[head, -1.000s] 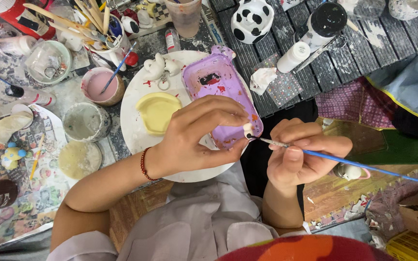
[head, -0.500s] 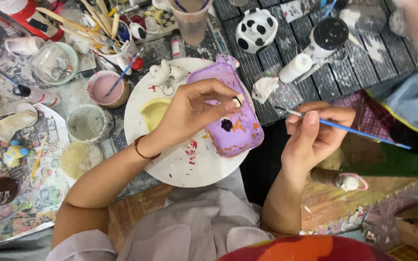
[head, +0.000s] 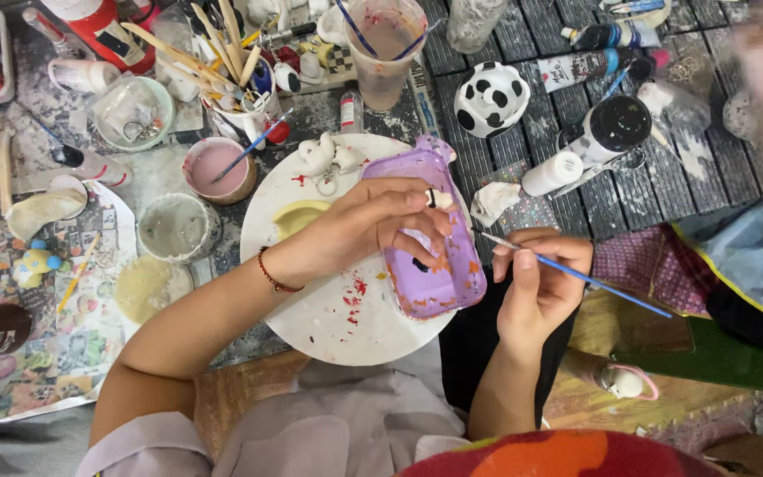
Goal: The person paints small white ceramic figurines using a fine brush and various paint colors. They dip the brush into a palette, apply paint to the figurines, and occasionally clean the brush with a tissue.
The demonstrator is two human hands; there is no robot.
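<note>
Brush has pulled back now: the right hand [head: 536, 287] is gripping the thin blue paintbrush [head: 576, 276] just off the purple tray [head: 439, 283], while the left hand [head: 373, 225] is pinching a small white figurine [head: 437, 198] over it, above the round white plate [head: 328, 318].

Your open room is the white plate's [head: 328, 318] bare near half. Beyond it, the pink cup [head: 216, 170], grey cup [head: 174, 228] and brush jar [head: 242, 106] crowd the surface; 2 bottles [head: 589, 146] block the right.

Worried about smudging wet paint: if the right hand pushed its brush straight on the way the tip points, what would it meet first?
The right hand aims its blue brush left, so it would probably meet the purple tray edge first; depth is unclear.
</note>
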